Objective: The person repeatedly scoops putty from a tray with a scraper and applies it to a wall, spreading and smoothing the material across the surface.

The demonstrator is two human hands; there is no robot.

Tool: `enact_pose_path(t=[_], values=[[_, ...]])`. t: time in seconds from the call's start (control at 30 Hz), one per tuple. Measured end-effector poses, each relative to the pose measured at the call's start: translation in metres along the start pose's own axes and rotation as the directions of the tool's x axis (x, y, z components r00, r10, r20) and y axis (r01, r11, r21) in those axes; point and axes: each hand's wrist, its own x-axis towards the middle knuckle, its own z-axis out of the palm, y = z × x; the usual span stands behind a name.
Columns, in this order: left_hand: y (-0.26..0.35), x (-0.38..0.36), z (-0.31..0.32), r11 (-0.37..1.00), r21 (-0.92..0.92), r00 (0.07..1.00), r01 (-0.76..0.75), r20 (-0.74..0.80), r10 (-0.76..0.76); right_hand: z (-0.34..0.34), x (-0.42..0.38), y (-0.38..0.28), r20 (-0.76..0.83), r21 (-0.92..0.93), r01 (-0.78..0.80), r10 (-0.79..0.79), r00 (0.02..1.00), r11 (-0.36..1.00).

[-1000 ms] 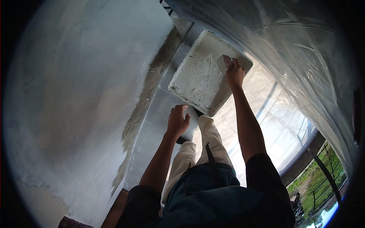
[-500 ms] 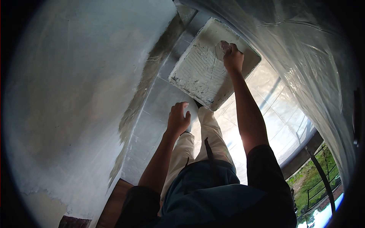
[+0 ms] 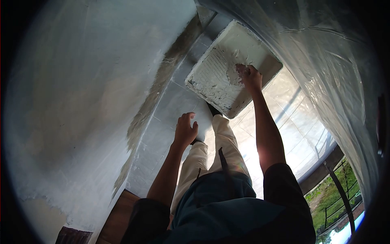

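My right hand (image 3: 253, 80) is closed around a paintbrush (image 3: 240, 72), its reddish-brown part showing near the fingers and its end thick with pale paint. The brush rests in a large paint tray (image 3: 219, 38) with a ribbed floor, coated in whitish paint. Most of the handle is hidden by my fingers. My left hand (image 3: 186, 129) hangs in the air below and left of the tray, fingers slightly curled and apart, holding nothing.
On the left a wall (image 3: 93, 81) is coated whitish, with a bare brownish strip (image 3: 156, 85) along its base. Clear plastic sheeting (image 3: 325, 61) hangs on the right. Grey floor tiles (image 3: 162, 110) lie under the tray, and my legs (image 3: 227, 138) stand close to it.
My right hand has drawn the brush down the tray, nearer to me, and the paint there looks more smeared. My left hand has shifted slightly left and down.
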Motion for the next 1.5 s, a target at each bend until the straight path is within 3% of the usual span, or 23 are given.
enact_pose_path(t=[0.1, 0.17, 0.2, 0.27, 0.37, 0.4, 0.47, 0.53, 0.6, 0.73, 0.8, 0.87, 0.9, 0.93, 1.0, 1.03, 1.07, 1.13, 1.17, 1.27, 1.3, 1.37, 1.5], values=[[-0.007, -0.009, -0.001, 1.000, -0.015, 0.999, 0.021, -0.028, -0.022, 0.008, -0.026, 0.017, 0.091, 0.002, 0.018, -0.018, 0.996, 1.000], [-0.011, -0.013, -0.002, 0.999, -0.027, 0.997, 0.021, -0.067, -0.022, 0.011, -0.039, 0.028, 0.453, 0.300, -0.268, 0.110, 0.885, 0.916], [-0.012, -0.016, -0.004, 0.999, -0.040, 0.996, 0.030, -0.079, -0.033, 0.009, -0.047, 0.020, 0.456, 0.307, -0.248, 0.087, 0.886, 0.919], [-0.014, -0.024, -0.009, 0.998, -0.050, 0.990, 0.046, -0.132, -0.053, 0.009, -0.063, -0.001, 0.582, 0.593, -0.495, 0.087, 0.809, 0.634], [-0.009, -0.035, -0.024, 0.995, -0.091, 0.968, 0.049, -0.242, -0.070, 0.015, -0.072, -0.039, 0.614, 0.698, -0.490, -0.085, 0.785, 0.523], [-0.010, -0.039, -0.031, 0.993, -0.100, 0.955, 0.054, -0.285, -0.081, 0.009, -0.073, -0.062, 0.660, 0.690, -0.519, -0.145, 0.737, 0.505], [-0.011, -0.048, -0.049, 0.989, -0.137, 0.923, 0.051, -0.371, -0.099, 0.002, -0.084, -0.121, 0.638, 0.744, -0.520, -0.215, 0.739, 0.419], [-0.014, -0.058, -0.074, 0.985, -0.164, 0.884, 0.043, -0.454, -0.114, -0.003, -0.089, -0.172, 0.649, 0.757, -0.517, -0.375, 0.662, 0.399], [-0.015, -0.070, -0.100, 0.955, -0.293, 0.844, -0.047, -0.523, -0.119, -0.012, -0.108, -0.227, 0.598, 0.801, -0.509, -0.465, 0.653, 0.315], [-0.016, -0.104, -0.162, 0.902, -0.430, 0.796, 0.025, -0.537, -0.279, -0.026, -0.147, -0.324, 0.545, 0.828, -0.480, -0.615, 0.569, 0.290], [-0.015, -0.121, -0.187, 0.859, -0.506, 0.736, -0.075, -0.609, -0.294, -0.034, -0.170, -0.364, 0.498, 0.849, -0.459, -0.685, 0.531, 0.262], [-0.018, -0.142, -0.214, 0.844, -0.521, 0.693, -0.128, -0.656, -0.300, -0.042, -0.197, -0.401, 0.374, 0.927, -0.234, -0.725, 0.578, 0.292], [-0.014, -0.152, -0.227, 0.818, -0.555, 0.678, -0.151, -0.660, -0.323, -0.050, -0.210, -0.415, 0.291, 0.940, -0.034, -0.746, 0.599, 0.339], [-0.010, -0.163, -0.238, 0.818, -0.550, 0.666, -0.167, -0.675, -0.318, -0.051, -0.226, -0.427, 0.282, 0.942, -0.021, -0.760, 0.586, 0.334], [-0.006, -0.182, -0.260, 0.750, -0.631, 0.659, -0.199, -0.652, -0.375, -0.054, -0.252, -0.449, 0.002, 0.908, 0.327, -0.785, 0.619, 0.261], [-0.004, -0.187, -0.266, 0.750, -0.622, 0.656, -0.225, -0.666, -0.355, -0.059, -0.258, -0.453, -0.035, 0.820, 0.483, -0.815, 0.578, 0.308], [-0.004, -0.195, -0.274, 0.750, -0.615, 0.647, -0.241, -0.678, -0.348, -0.058, -0.268, -0.463, -0.045, 0.818, 0.494, -0.824, 0.565, 0.294], [-0.002, -0.206, -0.285, 0.739, -0.611, 0.629, -0.284, -0.700, -0.337, -0.057, -0.282, -0.478, -0.279, 0.665, 0.734, -0.867, 0.412, 0.135], [-0.001, -0.210, -0.289, 0.742, -0.602, 0.624, -0.295, -0.709, -0.328, -0.056, -0.283, -0.482, -0.291, 0.661, 0.740, -0.867, 0.403, 0.122], [-0.002, -0.218, -0.294, 0.740, -0.593, 0.615, -0.317, -0.723, -0.316, -0.044, -0.283, -0.491, -0.524, 0.497, 0.867, -0.807, 0.271, -0.031], [-0.003, -0.220, -0.294, 0.741, -0.595, 0.616, -0.313, -0.720, -0.319, -0.043, -0.283, -0.495, -0.533, 0.493, 0.870, -0.803, 0.268, -0.036], [-0.006, -0.225, -0.296, 0.744, -0.595, 0.622, -0.304, -0.716, -0.318, -0.040, -0.280, -0.499, -0.581, 0.315, 0.947, -0.800, 0.147, -0.055], [-0.015, -0.229, -0.299, 0.756, -0.589, 0.630, -0.286, -0.710, -0.315, -0.027, -0.276, -0.502, -0.624, 0.234, 0.969, -0.776, 0.091, -0.075]])
